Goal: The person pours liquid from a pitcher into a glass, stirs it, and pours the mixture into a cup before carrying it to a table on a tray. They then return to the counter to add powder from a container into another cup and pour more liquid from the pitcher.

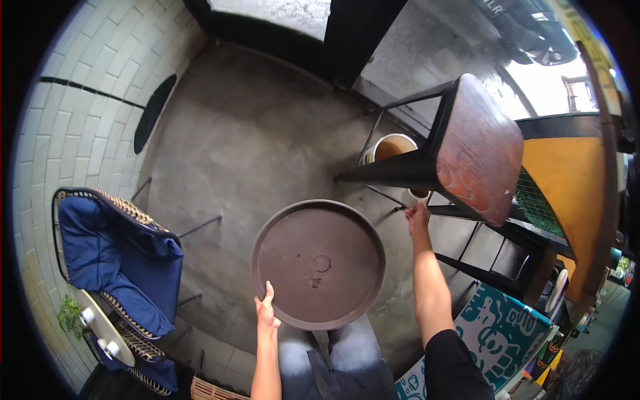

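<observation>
My left hand (267, 309) grips the near left rim of a round brown serving tray (320, 233), thumb on top. The tray is held level in front of my legs, with a ring mark and small dark specks on it. Stretched forward to the right, my right hand (418, 216) has its fingers curled at a small white cup (408, 198) with something dark inside. The frame of a tall stool (481, 150) with a worn reddish seat partly hides the cup. Just beyond is a white bucket (393, 145) with brown inside, partly behind the stool's black frame.
A woven chair with blue cushions (120, 260) stands left by the white brick wall (93, 87), with a skateboard (107, 327) near it. At right are a wooden tabletop (563, 180) and a teal patterned panel (500, 333). Grey concrete floor (253, 133) extends ahead to a dark-framed glass front.
</observation>
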A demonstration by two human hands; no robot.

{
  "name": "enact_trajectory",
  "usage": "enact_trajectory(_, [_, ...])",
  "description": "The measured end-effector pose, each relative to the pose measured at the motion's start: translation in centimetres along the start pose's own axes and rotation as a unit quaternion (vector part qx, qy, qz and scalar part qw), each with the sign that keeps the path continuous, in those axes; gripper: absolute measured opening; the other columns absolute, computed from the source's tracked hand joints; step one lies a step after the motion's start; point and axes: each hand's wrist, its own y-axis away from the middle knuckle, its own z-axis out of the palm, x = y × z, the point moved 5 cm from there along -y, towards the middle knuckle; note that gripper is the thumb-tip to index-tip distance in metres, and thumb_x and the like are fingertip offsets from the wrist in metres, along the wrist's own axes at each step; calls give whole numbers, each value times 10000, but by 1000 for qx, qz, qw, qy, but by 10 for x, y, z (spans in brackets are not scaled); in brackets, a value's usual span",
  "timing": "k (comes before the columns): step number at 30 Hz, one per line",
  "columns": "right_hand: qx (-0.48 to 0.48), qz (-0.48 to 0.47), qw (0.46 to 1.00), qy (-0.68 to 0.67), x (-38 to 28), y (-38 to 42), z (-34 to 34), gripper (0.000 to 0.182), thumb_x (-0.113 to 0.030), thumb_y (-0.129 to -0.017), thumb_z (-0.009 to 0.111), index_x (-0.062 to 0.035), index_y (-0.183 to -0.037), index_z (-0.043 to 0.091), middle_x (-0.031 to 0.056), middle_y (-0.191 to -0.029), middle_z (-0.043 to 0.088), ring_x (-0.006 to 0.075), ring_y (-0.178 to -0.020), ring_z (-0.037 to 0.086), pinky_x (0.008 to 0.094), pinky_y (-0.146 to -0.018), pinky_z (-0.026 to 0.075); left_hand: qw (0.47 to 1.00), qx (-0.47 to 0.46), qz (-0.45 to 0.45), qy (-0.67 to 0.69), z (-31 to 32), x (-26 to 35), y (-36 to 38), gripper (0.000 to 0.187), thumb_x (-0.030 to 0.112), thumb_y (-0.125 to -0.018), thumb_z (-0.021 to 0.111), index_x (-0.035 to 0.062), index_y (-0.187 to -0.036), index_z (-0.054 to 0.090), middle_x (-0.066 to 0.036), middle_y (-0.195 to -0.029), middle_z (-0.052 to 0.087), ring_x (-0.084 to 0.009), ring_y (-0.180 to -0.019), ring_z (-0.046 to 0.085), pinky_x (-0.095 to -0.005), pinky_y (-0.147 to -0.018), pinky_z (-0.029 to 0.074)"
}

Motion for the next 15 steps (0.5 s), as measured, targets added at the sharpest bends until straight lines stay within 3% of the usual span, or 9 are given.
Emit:
enact_trajectory(1, [8, 8, 1000, 24, -1, -18, 0, 335, -396, -970, 503, -92, -831, 502, 41, -643, 503, 215, -540, 579, 318, -492, 454, 1000, 11, -7, 1, 5, -9, 0, 592, 252, -907, 688, 16, -1364, 394, -151, -1291, 526, -293, -1119, 582, -444, -924, 515])
enact_trajectory(3, [7, 3, 998, 58, -9, -41, 6, 349, -417, -946, 530, -84, -850, 498, 46, -637, 497, 215, -508, 567, 314, -457, 447, 1000, -6, 2, 12, 19, -18, -1, 374, 254, -937, 652, 16, -1214, 574, -88, -1144, 624, -206, -1018, 618, -368, -873, 521])
enact_trajectory(5, [67, 46, 992, 96, -20, -54, 13, 328, -398, -918, 583, -82, -886, 499, 57, -645, 492, 217, -504, 561, 327, -459, 457, 1000, 8, -7, 15, 21, -33, -7, 388, 261, -937, 651, 6, -1217, 571, -97, -1149, 622, -214, -1030, 613, -372, -884, 516])
enact_trajectory(8, [103, 32, 979, 171, -35, -57, 28, 282, -354, -896, 632, -104, -909, 501, 63, -646, 484, 209, -495, 547, 319, -449, 452, 1000, 18, -23, 7, 22, -49, -17, 394, 265, -938, 650, -3, -1215, 572, -107, -1155, 621, -224, -1033, 612, -376, -885, 516])
enact_trajectory(10, [116, 37, 971, 204, -33, -78, 22, 279, -344, -878, 658, -116, -964, 522, 60, -680, 500, 192, -500, 541, 308, -442, 441, 999, 28, -45, 1, 20, -61, -21, 599, 275, -908, 687, 45, -1371, 384, -130, -1287, 526, -271, -1154, 554, -437, -949, 495])
enact_trajectory(12, [127, 40, 963, 234, -29, -91, 12, 297, -335, -861, 685, -128, -1019, 543, 57, -714, 517, 175, -505, 536, 297, -436, 430, 998, 22, -53, -9, 27, -64, -20, 611, 277, -908, 687, 40, -1374, 371, -135, -1293, 521, -274, -1163, 547, -439, -953, 491])
enact_trajectory(15, [153, -139, 932, 298, -36, -95, 15, 383, -356, -880, 658, -111, -1150, 539, 87, -895, 574, 219, -752, 578, 345, -638, 465, 998, 6, -61, -18, 29, -59, -23, 626, 282, -906, 690, 33, -1372, 356, -147, -1300, 513, -281, -1174, 536, -442, -957, 486])
